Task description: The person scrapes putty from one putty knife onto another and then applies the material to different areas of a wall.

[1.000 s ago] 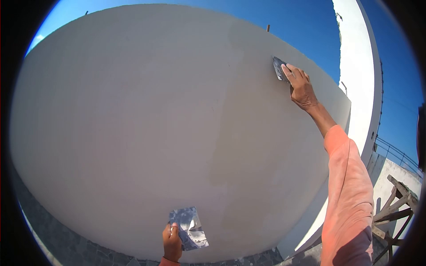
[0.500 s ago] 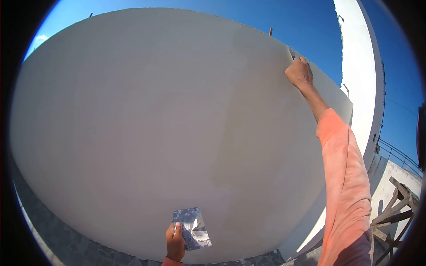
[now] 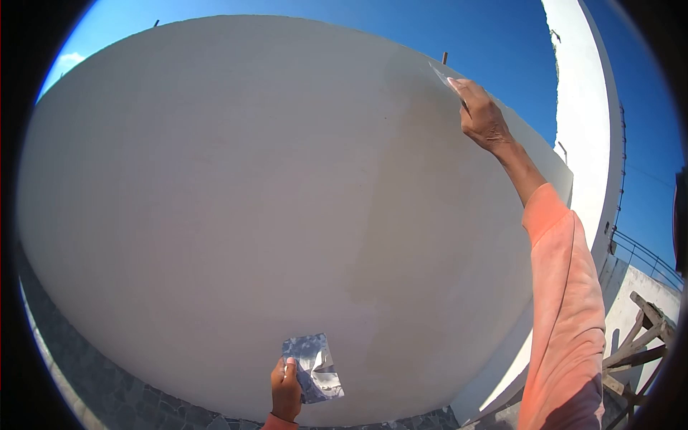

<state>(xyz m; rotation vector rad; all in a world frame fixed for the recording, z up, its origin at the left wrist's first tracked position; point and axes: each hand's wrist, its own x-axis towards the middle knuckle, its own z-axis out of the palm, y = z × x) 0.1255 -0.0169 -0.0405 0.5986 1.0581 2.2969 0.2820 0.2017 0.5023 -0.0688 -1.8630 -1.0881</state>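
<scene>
Wall (image 3: 236,201); blade (image 3: 439,74) above right grip (image 3: 484,116).

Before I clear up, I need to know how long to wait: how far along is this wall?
Looks done: the wall's pale left and middle, smooth and even. In hand: the right hand holds a blade near the top edge; the left hand holds a metal plate. Probably left: the darker patch, perhaps damp, stands out from the paler surface. I can't judge the time.

Coral-orange sleeve (image 3: 566,308), pale grey wall (image 3: 236,201) with a darker patch (image 3: 408,236).
</scene>
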